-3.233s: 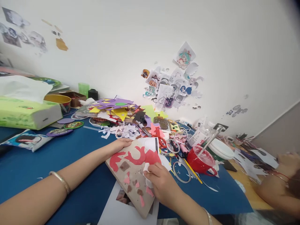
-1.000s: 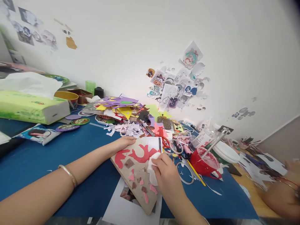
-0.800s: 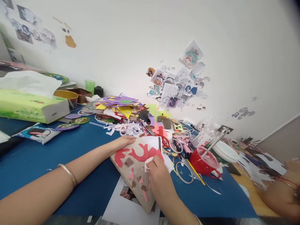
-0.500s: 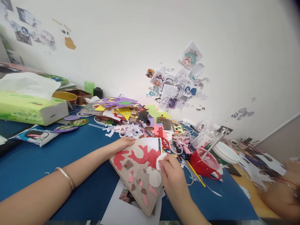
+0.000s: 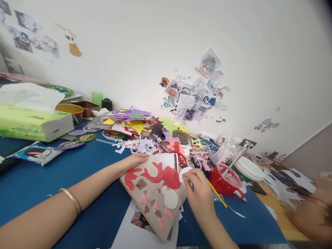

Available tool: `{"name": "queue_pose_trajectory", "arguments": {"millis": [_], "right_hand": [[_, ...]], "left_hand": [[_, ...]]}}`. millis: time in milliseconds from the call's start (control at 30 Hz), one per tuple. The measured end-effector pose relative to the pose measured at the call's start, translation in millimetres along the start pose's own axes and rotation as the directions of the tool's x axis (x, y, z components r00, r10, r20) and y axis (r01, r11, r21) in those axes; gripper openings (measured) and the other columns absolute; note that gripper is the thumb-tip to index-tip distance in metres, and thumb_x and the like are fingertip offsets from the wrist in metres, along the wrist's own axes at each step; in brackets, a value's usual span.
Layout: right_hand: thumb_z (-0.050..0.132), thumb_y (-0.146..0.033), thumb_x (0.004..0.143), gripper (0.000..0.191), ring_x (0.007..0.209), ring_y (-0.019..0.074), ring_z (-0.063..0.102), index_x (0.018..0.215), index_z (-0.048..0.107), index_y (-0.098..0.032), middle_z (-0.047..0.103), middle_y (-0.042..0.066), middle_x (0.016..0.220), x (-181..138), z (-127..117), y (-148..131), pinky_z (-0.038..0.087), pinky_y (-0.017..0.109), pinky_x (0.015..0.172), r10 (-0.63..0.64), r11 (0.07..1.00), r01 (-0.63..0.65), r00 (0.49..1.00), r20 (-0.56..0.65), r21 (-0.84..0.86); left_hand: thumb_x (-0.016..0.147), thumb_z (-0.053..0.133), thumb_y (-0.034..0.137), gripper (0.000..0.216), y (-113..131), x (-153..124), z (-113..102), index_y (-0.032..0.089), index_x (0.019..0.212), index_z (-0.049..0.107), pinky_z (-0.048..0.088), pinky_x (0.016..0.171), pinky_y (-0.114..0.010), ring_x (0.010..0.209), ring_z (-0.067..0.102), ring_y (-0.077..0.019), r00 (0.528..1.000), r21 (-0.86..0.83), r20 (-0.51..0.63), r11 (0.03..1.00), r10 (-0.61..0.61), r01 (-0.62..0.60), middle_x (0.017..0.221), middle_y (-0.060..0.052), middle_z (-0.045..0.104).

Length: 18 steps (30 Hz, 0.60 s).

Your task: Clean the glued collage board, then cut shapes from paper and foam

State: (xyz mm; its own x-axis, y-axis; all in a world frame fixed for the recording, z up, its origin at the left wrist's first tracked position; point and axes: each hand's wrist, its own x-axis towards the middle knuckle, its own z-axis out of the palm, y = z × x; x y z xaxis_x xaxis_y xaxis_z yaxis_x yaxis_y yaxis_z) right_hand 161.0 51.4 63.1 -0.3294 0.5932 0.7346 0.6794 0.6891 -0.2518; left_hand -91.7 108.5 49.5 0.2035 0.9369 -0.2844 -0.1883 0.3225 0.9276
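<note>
My left hand (image 5: 136, 160) grips the upper left edge of a grey-brown board (image 5: 167, 228), which lies tilted toward me on the blue table (image 5: 98, 193). Red paper shapes (image 5: 171, 178) run across the board's upper part, with a white round paper piece (image 5: 171, 199) below them. Small pink scraps and brown patches dot its lower half. Closed in a pinch, my right hand (image 5: 199, 188) holds a small white paper piece (image 5: 184, 173) by the board's right edge, next to the red paper. A printed photo sheet (image 5: 124, 228) lies partly hidden under the board.
Behind the board is a heap of coloured paper scraps (image 5: 129, 117) with red-handled scissors (image 5: 182, 159). A red cup (image 5: 225, 183) with a stick in it stands at right, near a white-lidded tub (image 5: 250, 168). Tissues (image 5: 33, 121) lie at left. Another person's arm (image 5: 308, 218) shows far right.
My right hand has moved slightly right with the white paper piece, away from the red paper. My left hand keeps its hold on the board. The view has shifted a little.
</note>
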Motion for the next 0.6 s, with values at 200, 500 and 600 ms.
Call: {"name": "queue_pose_trajectory", "arguments": {"millis": [200,500,600], "right_hand": [[0.056,-0.023,0.077,0.007,0.068,0.0180,0.050,0.070,0.057,-0.021,0.053,0.003,0.076,-23.6,-25.0,29.5,0.040,0.029,0.063,0.371,0.925,-0.363,0.927,-0.061,0.110],[0.071,-0.042,0.062,0.029,0.056,0.0129,0.047,0.065,0.055,-0.018,0.051,0.001,0.061,-64.2,-30.0,66.0,0.037,0.025,0.053,0.694,0.038,-0.581,0.601,0.397,0.813],[0.065,-0.045,0.065,0.031,0.052,0.0122,0.044,0.064,0.049,-0.019,0.048,-0.001,0.058,-69.5,-28.5,63.4,0.035,0.024,0.049,0.745,0.160,-0.645,0.575,0.337,0.747]], "left_hand": [[0.035,0.082,0.042,0.049,2.7,-1.8,2.8,0.017,0.074,0.068,0.052,0.067,-0.030,0.069,0.067,-0.0229,1.000,-0.003,-0.015,1.000,0.001,-0.001,0.072,-0.004,0.073],[0.036,0.082,0.045,0.053,3.1,0.7,-0.9,0.019,0.080,0.069,0.054,0.068,-0.031,0.077,0.068,-0.0281,1.000,0.029,-0.022,0.999,-0.023,0.023,0.079,-0.007,0.073],[0.036,0.081,0.047,0.056,3.3,0.3,-1.4,0.019,0.083,0.068,0.055,0.068,-0.031,0.080,0.068,-0.0287,0.999,0.045,-0.030,0.999,-0.020,0.021,0.082,-0.008,0.073]]}}
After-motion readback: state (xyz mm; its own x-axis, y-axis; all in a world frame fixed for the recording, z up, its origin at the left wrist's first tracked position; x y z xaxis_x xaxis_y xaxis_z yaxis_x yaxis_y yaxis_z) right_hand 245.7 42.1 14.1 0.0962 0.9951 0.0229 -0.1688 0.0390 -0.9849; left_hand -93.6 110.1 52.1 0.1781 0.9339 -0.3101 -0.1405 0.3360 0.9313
